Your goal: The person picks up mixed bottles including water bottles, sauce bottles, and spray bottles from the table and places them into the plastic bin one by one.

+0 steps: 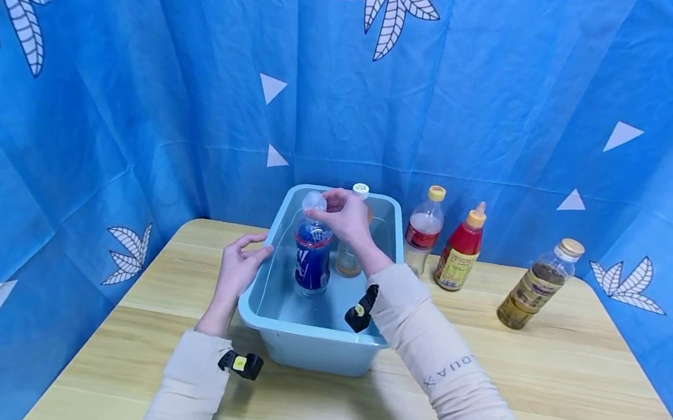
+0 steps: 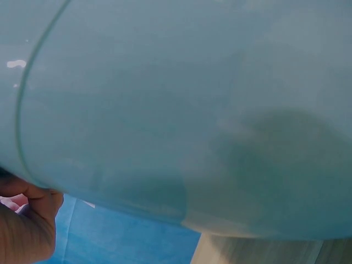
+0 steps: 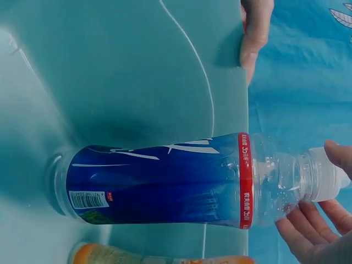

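A clear plastic bottle with a blue label (image 1: 312, 264) and a translucent cap (image 3: 324, 174) stands in the light blue plastic tub (image 1: 319, 349). My right hand (image 1: 349, 220) holds it by the top, the thumb at the cap and the other fingers around the neck in the right wrist view. On the tub's left side, my left hand (image 1: 239, 265) grips the rim; some of its fingers (image 3: 256, 36) lap over the edge. Behind the right hand, a second clear bottle with a white cap (image 1: 361, 188) stands in the tub, partly hidden.
Right of the tub, a yellow-capped bottle with a red label (image 1: 423, 237), a red sauce bottle (image 1: 460, 250) and a bottle of amber liquid (image 1: 534, 290) stand on the wooden table (image 1: 589, 409). A blue patterned curtain (image 1: 201, 81) hangs behind and at both sides.
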`<state>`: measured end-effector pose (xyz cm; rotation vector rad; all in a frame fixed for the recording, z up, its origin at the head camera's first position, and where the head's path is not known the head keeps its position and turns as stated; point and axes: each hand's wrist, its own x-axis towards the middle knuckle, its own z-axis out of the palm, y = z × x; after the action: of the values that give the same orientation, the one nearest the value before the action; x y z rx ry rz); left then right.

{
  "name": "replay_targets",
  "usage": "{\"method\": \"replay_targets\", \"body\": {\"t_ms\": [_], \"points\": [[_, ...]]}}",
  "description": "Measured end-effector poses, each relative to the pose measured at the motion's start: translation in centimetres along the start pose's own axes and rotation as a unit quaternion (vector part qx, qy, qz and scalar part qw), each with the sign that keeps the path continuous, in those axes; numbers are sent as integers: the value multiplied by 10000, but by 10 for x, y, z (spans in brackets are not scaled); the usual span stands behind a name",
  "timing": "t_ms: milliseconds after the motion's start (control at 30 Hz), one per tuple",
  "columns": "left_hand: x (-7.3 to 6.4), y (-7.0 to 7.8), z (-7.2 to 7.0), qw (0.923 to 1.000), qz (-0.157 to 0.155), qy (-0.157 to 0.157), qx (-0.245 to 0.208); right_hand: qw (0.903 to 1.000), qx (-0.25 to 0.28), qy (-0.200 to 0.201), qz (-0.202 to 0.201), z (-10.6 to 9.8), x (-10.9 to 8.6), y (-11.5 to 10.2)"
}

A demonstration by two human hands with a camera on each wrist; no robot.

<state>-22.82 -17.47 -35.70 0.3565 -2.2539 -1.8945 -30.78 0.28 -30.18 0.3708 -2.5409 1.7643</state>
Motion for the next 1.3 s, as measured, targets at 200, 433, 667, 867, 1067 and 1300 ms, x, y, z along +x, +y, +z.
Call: {"method": "replay_targets", "body": {"t_ms": [200, 433, 667, 867, 1067, 1300], "points": [[3, -3, 2, 9998, -184, -57, 12, 10000, -48, -73, 27, 5, -1, 3], [5, -3, 2, 9998, -206, -49, 58, 9998, -119, -106, 81, 6, -1, 4], [4, -2, 1, 9998, -154, -65, 81, 9997, -147, -98, 192, 5, 0, 3], [3, -2, 1, 9998, -169, -50, 71, 9992, -262, -60, 300, 5, 1, 3], [4, -4, 1, 9999, -145, -33, 47, 9989, -258, -13, 398, 6, 1, 3], [3, -3, 1, 9999, -136, -46, 20, 9982, -421, -13, 421, 6, -1, 2]]}}
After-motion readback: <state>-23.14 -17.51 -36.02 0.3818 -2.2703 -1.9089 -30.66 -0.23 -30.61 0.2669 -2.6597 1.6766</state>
